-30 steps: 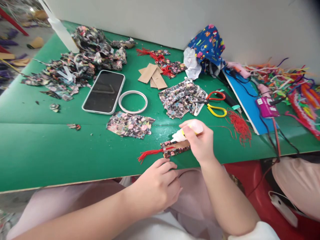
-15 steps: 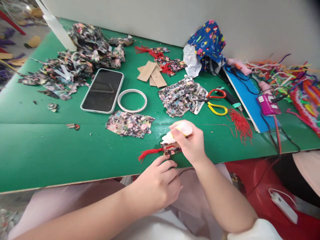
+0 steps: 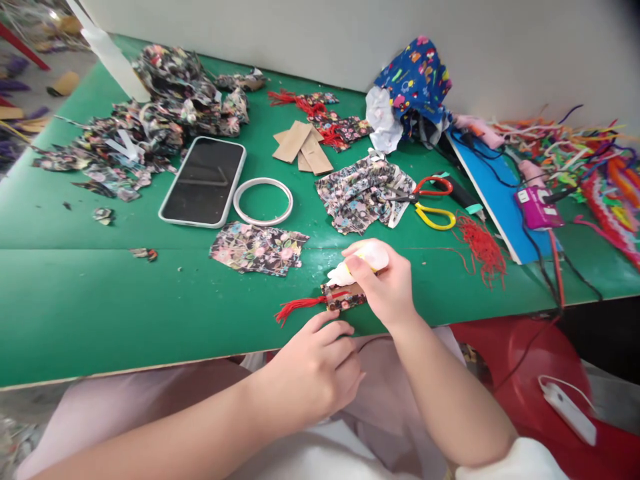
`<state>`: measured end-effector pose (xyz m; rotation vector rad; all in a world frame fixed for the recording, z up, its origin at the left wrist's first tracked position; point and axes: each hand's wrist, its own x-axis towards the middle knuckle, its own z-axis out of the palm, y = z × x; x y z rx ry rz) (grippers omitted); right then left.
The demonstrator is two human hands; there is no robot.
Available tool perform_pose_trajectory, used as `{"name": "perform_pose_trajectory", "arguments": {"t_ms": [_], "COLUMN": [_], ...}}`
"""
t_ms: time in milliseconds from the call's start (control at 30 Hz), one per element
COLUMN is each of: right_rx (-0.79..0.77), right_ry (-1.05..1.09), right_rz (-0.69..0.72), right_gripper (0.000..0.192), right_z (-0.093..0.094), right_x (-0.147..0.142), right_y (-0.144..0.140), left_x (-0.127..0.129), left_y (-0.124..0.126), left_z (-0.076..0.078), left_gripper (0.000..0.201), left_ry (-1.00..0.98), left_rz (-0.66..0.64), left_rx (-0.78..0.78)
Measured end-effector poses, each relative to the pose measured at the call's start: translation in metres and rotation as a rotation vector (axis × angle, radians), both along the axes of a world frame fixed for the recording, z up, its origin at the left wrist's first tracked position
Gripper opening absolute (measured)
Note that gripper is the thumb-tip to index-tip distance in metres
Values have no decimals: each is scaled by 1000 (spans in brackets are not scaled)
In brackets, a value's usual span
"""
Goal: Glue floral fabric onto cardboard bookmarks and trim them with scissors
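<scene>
Green covering runs across the whole surface [image 3: 100, 293], and the head view, the only one supplied, looks down on both hands at its near edge.

Right hand [image 3: 387, 287]: grip closed around a small white glue bottle [image 3: 360, 260], nozzle pointing down and left at a small fabric-covered card [image 3: 344, 298] with a red tassel [image 3: 299, 307] trailing from its left end. The card lies flat close to the near edge, partly hidden under the hand. Whether the nozzle touches the card cannot be told.

Left hand [image 3: 313, 370]: fingers curled loosely, grasping nothing, fingertips resting just in front of the card and the tassel.

Judgement on the gluing in hand: the card appears unsecured, so a fingertip of the left hand pressed on its free end would stop it sliding. A light squeeze and a thin line near the edge should suffice; excess would likely soak the fabric or catch the tassel threads.

Surroundings: a floral fabric piece [image 3: 257, 248] lies just beyond the card; a phone [image 3: 203, 181] and a white ring [image 3: 263, 201] sit farther back; scissors [image 3: 425, 200] lie to the right, well apart.
</scene>
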<state>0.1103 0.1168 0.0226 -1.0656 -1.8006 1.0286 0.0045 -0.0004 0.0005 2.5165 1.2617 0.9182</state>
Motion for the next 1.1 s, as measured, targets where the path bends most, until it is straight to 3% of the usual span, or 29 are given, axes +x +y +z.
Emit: {"name": "perform_pose_trajectory", "arguments": {"t_ms": [1100], "right_rx": [157], "right_ry": [-58], "right_rz": [-153], "right_gripper": [20], "right_z": [-1], "right_x": [32], "right_y": [15], "left_x": [-1], "left_y": [2], "left_z": [2], "left_gripper": [12], "left_ry": [-23], "left_rz": [-5], "left_rx": [-37]}}
